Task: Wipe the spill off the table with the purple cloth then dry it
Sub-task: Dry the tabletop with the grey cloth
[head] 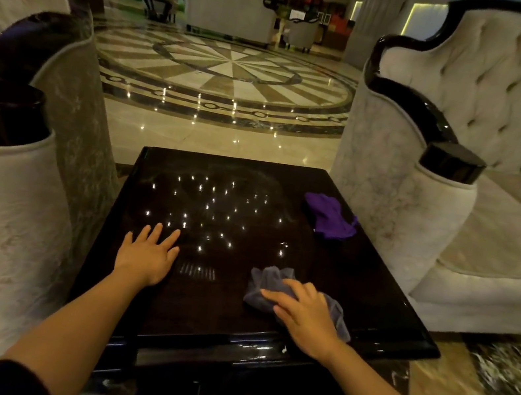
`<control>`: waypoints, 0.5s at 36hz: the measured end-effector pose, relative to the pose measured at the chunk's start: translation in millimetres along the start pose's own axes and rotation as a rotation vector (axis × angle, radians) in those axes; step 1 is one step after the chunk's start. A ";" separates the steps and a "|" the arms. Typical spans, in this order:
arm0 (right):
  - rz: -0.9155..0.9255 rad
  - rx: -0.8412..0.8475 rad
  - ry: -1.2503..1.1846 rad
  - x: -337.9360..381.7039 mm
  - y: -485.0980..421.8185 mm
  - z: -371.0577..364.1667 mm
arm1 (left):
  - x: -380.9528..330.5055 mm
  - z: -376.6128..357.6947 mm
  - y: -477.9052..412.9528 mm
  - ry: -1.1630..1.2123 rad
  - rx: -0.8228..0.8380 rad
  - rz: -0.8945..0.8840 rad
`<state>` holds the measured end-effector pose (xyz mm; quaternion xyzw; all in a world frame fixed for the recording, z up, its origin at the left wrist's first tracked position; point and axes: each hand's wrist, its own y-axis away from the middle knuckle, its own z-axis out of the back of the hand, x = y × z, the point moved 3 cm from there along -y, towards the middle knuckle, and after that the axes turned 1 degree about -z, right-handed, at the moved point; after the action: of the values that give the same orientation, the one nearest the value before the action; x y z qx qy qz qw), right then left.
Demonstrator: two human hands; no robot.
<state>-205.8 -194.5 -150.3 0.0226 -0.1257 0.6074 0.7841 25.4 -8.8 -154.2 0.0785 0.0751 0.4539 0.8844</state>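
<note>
**Grey cloth under the right hand, purple cloth parked at the far corner**

Pressing down on a crumpled grey cloth (274, 287), the right hand (304, 316) lies flat over the soft folds near the front right of the surface (218, 308), fingers spread across the fabric and pointing left; its grip is loose, palm bearing on the cloth and not clenched around it. The cloth bunches up beyond the fingertips and trails out under the wrist toward the right edge. The left hand (147, 255) rests open and flat on the bare top near the front left, fingers fanned and holding nothing, well apart from the grey cloth.

The surface is a dark, square, high-gloss wooden top with a raised moulded rim; its polish throws back a scatter of small ceiling lights across the middle, where faint hazy smears show. Between the two hands the top lies bare, and the whole centre and far left are open.

Farther back, the purple cloth (330, 218) sits in a rumpled heap near the far right corner, just inside the rim, touched by neither hand.

Pale velvety armchairs (497, 110) with glossy dark trim close in on both sides of the surface. Beyond the far edge spreads a polished marble floor (225, 72) with a round radial inlay
</note>
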 end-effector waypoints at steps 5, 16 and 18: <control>0.026 -0.015 0.048 20.0 27.0 2.3 | -5.4 3.6 12.4 0.021 0.009 0.035; 0.056 0.023 0.106 38.7 84.1 -8.7 | -11.4 2.5 34.3 0.047 0.031 0.002; 0.052 0.101 0.039 37.1 92.7 -14.4 | -13.6 3.1 37.7 0.043 0.035 -0.003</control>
<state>-283.6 -132.4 -166.8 0.0471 -0.0803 0.6333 0.7683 -11.7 1.7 -142.5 0.0841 0.1023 0.4527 0.8818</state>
